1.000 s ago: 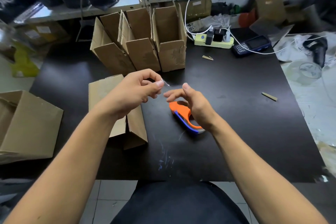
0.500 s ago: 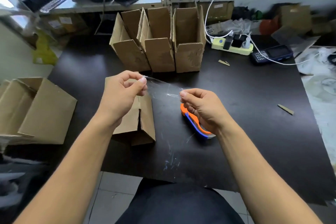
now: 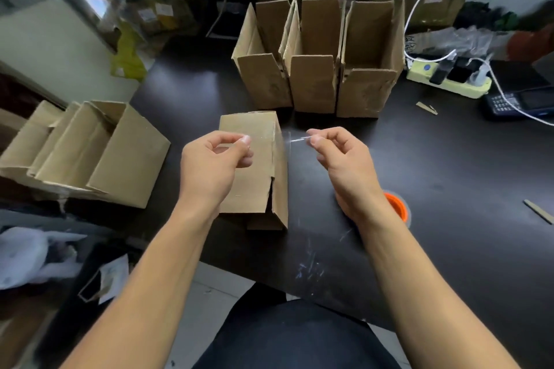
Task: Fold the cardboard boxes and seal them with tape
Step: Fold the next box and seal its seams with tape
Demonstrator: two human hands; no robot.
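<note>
Head view: right hand [image 3: 344, 171] hides what seems an orange dispenser [image 3: 396, 205].

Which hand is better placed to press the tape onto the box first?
Left hand: it holds its end of the tape right over the box; the right hand is beside it, over the table.

The orange tape dispenser [image 3: 396, 206] is largely hidden behind the right wrist. The clear tape [image 3: 292, 141] is barely discernible between the hands. The handheld scanner [image 3: 521, 103] is cut off at the right edge.
</note>
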